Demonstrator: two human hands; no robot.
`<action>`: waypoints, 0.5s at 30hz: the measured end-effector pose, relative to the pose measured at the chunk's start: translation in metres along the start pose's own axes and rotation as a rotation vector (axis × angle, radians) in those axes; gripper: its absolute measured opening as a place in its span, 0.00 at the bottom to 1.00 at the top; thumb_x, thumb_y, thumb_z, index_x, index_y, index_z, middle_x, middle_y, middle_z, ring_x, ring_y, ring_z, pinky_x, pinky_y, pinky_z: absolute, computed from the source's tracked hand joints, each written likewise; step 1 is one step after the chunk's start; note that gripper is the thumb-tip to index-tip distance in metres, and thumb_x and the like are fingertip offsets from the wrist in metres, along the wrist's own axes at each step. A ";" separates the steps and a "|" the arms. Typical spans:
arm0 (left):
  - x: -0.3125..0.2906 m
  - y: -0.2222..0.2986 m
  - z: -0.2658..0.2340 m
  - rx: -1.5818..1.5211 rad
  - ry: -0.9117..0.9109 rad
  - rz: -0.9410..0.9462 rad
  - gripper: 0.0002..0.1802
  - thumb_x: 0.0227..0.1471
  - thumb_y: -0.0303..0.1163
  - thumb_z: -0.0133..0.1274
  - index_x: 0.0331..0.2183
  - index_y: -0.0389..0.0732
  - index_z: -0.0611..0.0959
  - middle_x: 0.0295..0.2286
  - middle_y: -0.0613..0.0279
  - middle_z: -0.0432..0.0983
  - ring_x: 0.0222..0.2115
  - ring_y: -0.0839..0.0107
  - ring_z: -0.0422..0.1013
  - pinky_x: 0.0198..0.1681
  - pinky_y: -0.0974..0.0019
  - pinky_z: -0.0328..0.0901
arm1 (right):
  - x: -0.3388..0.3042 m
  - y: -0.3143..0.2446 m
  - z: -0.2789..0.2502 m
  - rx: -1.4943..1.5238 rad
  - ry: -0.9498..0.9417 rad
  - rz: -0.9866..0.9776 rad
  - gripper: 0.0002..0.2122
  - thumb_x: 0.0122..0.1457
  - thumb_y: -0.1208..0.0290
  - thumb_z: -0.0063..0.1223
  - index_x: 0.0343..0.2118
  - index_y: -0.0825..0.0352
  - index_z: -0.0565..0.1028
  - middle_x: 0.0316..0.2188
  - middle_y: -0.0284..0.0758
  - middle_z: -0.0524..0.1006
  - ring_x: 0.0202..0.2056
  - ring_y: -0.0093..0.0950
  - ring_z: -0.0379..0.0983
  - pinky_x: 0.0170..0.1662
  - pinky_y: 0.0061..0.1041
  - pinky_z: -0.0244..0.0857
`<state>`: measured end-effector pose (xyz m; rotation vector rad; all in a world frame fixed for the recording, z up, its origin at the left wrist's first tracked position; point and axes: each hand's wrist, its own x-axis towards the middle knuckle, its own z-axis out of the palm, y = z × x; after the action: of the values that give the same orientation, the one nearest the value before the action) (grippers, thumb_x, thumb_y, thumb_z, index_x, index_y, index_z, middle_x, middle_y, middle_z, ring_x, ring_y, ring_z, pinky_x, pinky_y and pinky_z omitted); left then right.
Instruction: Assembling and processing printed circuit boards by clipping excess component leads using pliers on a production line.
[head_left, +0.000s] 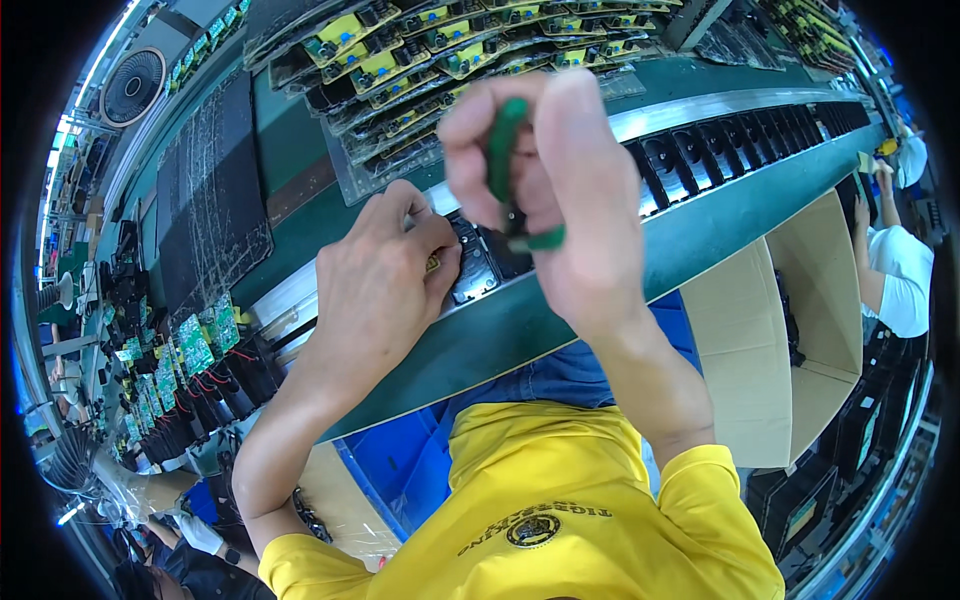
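My right hand [560, 180] is closed around the green handles of a small pair of pliers or cutters [510, 170], its tip pointing down at a black plastic part [475, 265] on the conveyor. My left hand [385, 275] rests on the belt edge and presses its fingers against the left side of that black part, with a small yellow piece showing under the fingertips. A row of similar black parts [740, 140] runs along the metal rail to the right.
Stacked trays of yellow-and-black components [440, 50] lie beyond the green conveyor [540, 310]. Green circuit boards with red wires [190, 350] sit at the left. An open cardboard box [780, 330] stands at my right, and another person in white [900, 270] works further right.
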<state>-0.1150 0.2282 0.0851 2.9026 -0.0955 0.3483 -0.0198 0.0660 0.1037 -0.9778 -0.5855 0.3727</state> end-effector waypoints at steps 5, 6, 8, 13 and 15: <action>0.002 -0.002 0.002 -0.044 -0.028 -0.033 0.03 0.56 0.29 0.68 0.33 0.42 0.91 0.41 0.60 0.75 0.36 0.61 0.77 0.31 0.59 0.71 | 0.019 0.038 0.008 0.052 0.143 -0.046 0.25 0.82 0.48 0.37 0.46 0.67 0.78 0.28 0.28 0.70 0.29 0.21 0.60 0.35 0.24 0.58; 0.001 -0.003 0.003 -0.047 -0.023 -0.040 0.03 0.56 0.29 0.68 0.33 0.42 0.91 0.41 0.60 0.75 0.36 0.61 0.77 0.31 0.59 0.71 | 0.020 0.041 0.009 0.049 0.135 -0.042 0.25 0.82 0.48 0.37 0.46 0.67 0.78 0.28 0.28 0.70 0.29 0.21 0.60 0.35 0.24 0.58; 0.001 -0.005 0.004 -0.069 -0.020 -0.040 0.03 0.56 0.29 0.68 0.33 0.42 0.91 0.41 0.59 0.75 0.36 0.61 0.77 0.31 0.58 0.71 | 0.022 0.046 0.012 0.141 0.162 -0.011 0.17 0.79 0.57 0.42 0.41 0.66 0.77 0.28 0.27 0.70 0.28 0.19 0.59 0.33 0.22 0.57; 0.001 -0.010 0.008 -0.091 -0.002 -0.039 0.03 0.54 0.29 0.68 0.33 0.42 0.91 0.41 0.58 0.75 0.35 0.59 0.77 0.30 0.56 0.71 | 0.027 0.057 0.018 0.089 0.159 -0.033 0.14 0.78 0.64 0.43 0.36 0.64 0.74 0.26 0.27 0.68 0.26 0.18 0.56 0.30 0.21 0.53; 0.001 -0.011 0.007 -0.078 0.017 -0.038 0.04 0.53 0.29 0.68 0.33 0.42 0.91 0.41 0.58 0.75 0.35 0.59 0.76 0.30 0.55 0.71 | 0.029 0.060 0.022 -0.045 0.120 -0.093 0.16 0.80 0.60 0.40 0.35 0.63 0.72 0.24 0.27 0.66 0.25 0.19 0.53 0.29 0.22 0.50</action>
<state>-0.1118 0.2373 0.0763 2.8204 -0.0504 0.3548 -0.0129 0.1266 0.0700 -1.0049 -0.5299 0.2171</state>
